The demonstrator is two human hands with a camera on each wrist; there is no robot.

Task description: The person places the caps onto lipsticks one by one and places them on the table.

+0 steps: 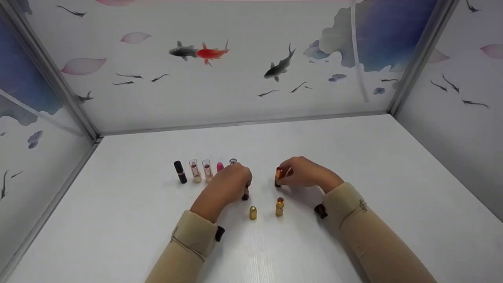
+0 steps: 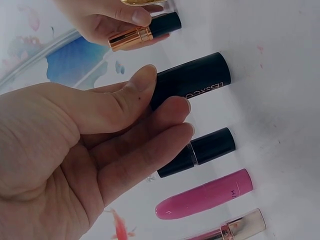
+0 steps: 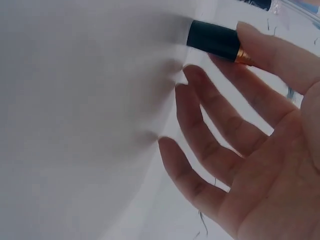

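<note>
My left hand (image 1: 232, 179) pinches a black lipstick tube (image 2: 200, 80) with pale lettering between thumb and fingers; in the head view only its lower end shows beneath the hand. To the right, my right hand (image 1: 304, 171) pinches an upright lipstick (image 1: 278, 173) with a copper-gold upper part and a black base. The right wrist view shows that black base (image 3: 214, 40) near the tabletop, the other fingers of the hand spread loosely. Closer to the body stand a short gold bullet-shaped lipstick (image 1: 253, 213) and a taller gold lipstick (image 1: 279, 206).
Left of the left hand stands a row: a black lipstick (image 1: 180, 171), two clear-topped lipsticks (image 1: 195, 171), a pink tube (image 2: 205, 194) and a black tube (image 2: 215, 146) partly hidden by the hand. Printed panels (image 1: 243, 94) enclose the white table (image 1: 118, 220) at back and sides.
</note>
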